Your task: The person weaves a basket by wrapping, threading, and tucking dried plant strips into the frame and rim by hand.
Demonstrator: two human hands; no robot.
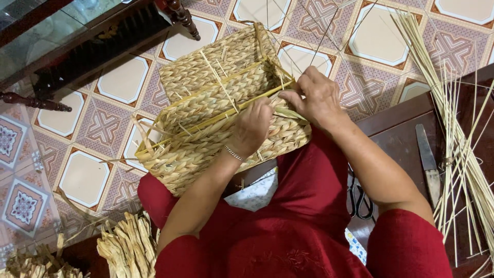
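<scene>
While hands meet, left hand (253,126) perhaps pinching, right hand (317,98) fingertips hidden on basket (206,103)

The left hand (253,126) is covering part of the woven basket's (206,103) near rim, and its fingertips are lying out of sight against the weave. The right hand (315,97) is hiding whatever its fingers are pinching there. The long reeds (453,128) are running off the right and bottom edges. The scissors (359,198) are showing only partly beside the arm.
</scene>
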